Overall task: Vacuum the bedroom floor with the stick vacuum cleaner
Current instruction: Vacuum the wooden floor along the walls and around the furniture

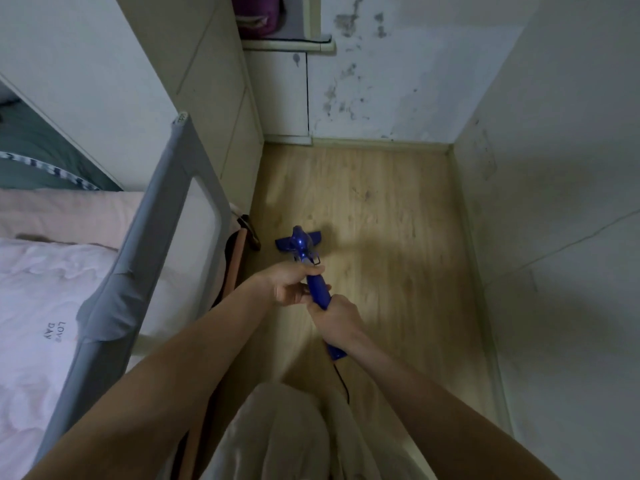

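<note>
Right now both hands hold the glossy blue plastic stick vacuum cleaner (306,252) over the light wood-plank floor (398,209): the left hand (294,284) has its fingers wrapped round the upper part of the blue handle, and the right hand (337,318) grips the same handle lower down, nearer the body. The vacuum's wide blue head sits on the floor close to the floor's left edge, just beside the grey padded bed rail (138,258) and a dark strap or bag handle (250,230) hanging at the bed's side. That strap looks like the likeliest trouble: a sweep further left could suck it in or snag it. The thin black power cord (341,379) trails from the handle's end back toward the person's pale clothing, so a backward step or long pull could catch it under a foot or tug it taut. The strip of floor is narrow, hemmed in by the stained white wall (554,237) on the right and the cream cupboard (221,109) ahead on the left, so a hard push risks knocking the head into the skirting. Dim light may hide missed dust in the far corners.
</note>
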The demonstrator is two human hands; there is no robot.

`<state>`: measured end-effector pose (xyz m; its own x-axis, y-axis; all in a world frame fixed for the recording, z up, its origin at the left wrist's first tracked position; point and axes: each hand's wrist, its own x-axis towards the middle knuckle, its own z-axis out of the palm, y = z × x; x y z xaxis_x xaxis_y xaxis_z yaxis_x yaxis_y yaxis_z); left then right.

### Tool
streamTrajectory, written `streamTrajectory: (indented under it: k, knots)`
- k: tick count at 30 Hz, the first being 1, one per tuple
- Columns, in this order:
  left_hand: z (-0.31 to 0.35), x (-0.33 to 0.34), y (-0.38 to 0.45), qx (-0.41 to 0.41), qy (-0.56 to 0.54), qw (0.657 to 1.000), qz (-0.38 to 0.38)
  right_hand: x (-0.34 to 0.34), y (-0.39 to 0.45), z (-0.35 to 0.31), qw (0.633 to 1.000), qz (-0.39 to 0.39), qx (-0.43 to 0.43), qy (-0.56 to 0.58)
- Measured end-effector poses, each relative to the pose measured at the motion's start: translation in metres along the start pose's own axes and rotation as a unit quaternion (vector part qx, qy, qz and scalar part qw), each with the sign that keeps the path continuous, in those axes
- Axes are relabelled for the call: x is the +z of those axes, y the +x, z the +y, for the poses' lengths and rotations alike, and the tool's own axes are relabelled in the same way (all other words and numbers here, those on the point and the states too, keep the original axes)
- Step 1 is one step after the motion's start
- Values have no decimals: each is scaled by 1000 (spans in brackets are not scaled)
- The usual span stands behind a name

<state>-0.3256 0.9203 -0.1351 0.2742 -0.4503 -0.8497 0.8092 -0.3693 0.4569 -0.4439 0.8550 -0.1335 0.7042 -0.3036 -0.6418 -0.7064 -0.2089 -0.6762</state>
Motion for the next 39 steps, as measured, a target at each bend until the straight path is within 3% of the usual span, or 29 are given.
streamTrajectory:
  k: [4,22,39]
  knots:
    - [22,-7,21,22,9,999,30,0,31,-10,1000,14,-5,-3]
    - [214,-100,114,21,13,999,34,0,218,-154,997,23,74,21]
    - [252,-124,133,-4,-3,1000,-18,-7,238,-192,993,14,108,41]
